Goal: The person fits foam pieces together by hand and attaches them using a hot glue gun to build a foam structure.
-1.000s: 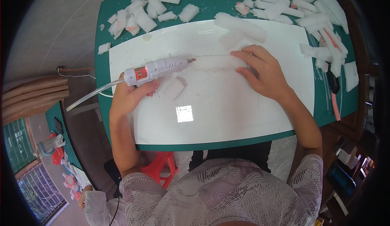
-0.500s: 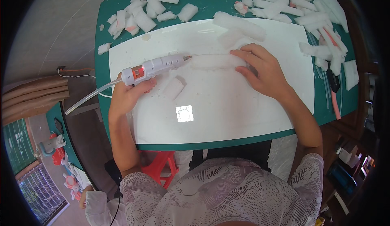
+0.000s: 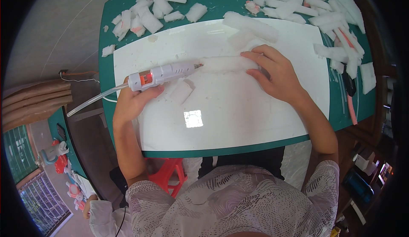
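Note:
My left hand (image 3: 134, 102) is closed around a white hot glue gun (image 3: 164, 73), with a clear glue stick (image 3: 96, 99) sticking out of its back end. The gun's tip meets the left end of a white strip of fluffy padding (image 3: 226, 64) lying on the white board. With thumb and fingers, my right hand (image 3: 272, 73) pinches the strip's right end. A short piece of padding (image 3: 182, 92) rests on the board just below the gun. Beyond the strip lies a longer padding piece (image 3: 251, 27).
The white board (image 3: 238, 117) covers much of a green table (image 3: 179, 154). Several padding scraps (image 3: 149, 19) are heaped at the far left, more padding strips (image 3: 294, 7) at the far right. A black-handled tool (image 3: 349, 83) and clear sticks lie right. Below stands a red stool (image 3: 168, 175).
The glue gun's tip has shifted slightly right and down along the strip's left end, and the gun has tilted a little. My right hand has stayed nearly still.

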A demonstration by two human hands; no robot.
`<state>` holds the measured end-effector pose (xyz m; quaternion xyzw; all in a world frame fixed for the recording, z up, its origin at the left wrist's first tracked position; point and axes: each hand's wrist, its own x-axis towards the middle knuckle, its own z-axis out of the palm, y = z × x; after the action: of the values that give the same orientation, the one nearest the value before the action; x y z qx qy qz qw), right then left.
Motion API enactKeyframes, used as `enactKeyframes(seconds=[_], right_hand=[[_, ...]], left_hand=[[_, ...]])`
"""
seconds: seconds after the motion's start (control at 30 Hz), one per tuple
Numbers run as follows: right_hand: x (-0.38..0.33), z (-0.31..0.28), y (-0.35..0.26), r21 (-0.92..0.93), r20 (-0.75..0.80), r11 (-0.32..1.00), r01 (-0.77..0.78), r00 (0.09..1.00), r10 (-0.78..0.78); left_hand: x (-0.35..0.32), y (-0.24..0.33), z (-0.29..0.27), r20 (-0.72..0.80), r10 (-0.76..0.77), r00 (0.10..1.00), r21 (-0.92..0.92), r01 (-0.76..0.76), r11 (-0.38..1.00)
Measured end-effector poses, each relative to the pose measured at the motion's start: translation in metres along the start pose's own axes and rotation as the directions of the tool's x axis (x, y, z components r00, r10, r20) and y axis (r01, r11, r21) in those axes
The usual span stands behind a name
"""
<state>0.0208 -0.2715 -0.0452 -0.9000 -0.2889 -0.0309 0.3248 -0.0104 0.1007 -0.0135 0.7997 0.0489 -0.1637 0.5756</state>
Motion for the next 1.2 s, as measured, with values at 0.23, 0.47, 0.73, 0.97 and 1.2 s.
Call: enactKeyframes(seconds=[0.23,0.47,0.73,0.97,1.2], right_hand=[[0.000,0.000,0.001,0.013,-0.005,1.000,0.001,1.000,-0.001],[0.001,-0.001,-0.001,0.021,-0.009,1.000,0.015,1.000,-0.014],[-0.001,0.000,-0.001,0.022,-0.005,1.000,-0.005,1.000,0.005],[-0.004,-0.002,0.001,0.029,-0.008,1.000,-0.009,1.000,0.009],[-0.005,0.003,0.006,0.022,-0.005,1.000,0.019,1.000,-0.018]], left_hand=[[-0.001,0.001,-0.005,0.053,-0.007,0.999,0.062,0.004,0.998],[0.003,0.002,-0.012,0.065,0.035,0.997,-0.047,-0.032,0.998],[0.021,0.007,0.001,-0.065,0.586,0.808,0.651,-0.411,0.638],[0.022,0.002,-0.018,-0.019,0.383,0.923,0.601,-0.296,0.742],[0.005,0.017,-0.024,0.111,0.209,0.972,0.556,-0.235,0.797]])
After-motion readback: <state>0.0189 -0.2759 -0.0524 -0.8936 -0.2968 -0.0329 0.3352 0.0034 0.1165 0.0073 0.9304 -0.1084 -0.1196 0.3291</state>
